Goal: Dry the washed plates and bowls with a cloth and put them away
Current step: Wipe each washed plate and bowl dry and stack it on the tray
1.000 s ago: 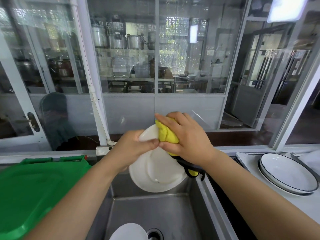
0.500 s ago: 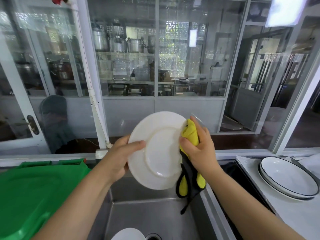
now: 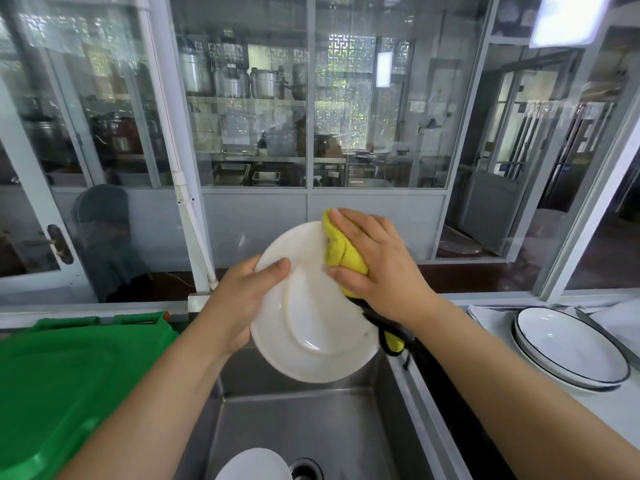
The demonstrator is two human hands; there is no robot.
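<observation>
The left hand (image 3: 242, 299) grips a white plate (image 3: 311, 327) by its left rim, thumb curled over the near face and the fingers hidden behind it, holding it tilted up above the steel sink (image 3: 304, 427). The right hand (image 3: 377, 268) presses a folded yellow cloth (image 3: 343, 252) against the plate's upper right edge, fingers spread over the cloth and thumb pinching it from below; a dark-trimmed tail of the cloth hangs under the right wrist, beside the plate's lower right rim. Below both hands, at the bottom of the sink, part of another white dish (image 3: 254, 465) lies just left of the drain (image 3: 304, 471). To the right of the right forearm, stacked white plates with dark rims (image 3: 568, 348) rest on the counter (image 3: 606, 407). To the left of the left forearm lies a green plastic lid (image 3: 69, 386).
</observation>
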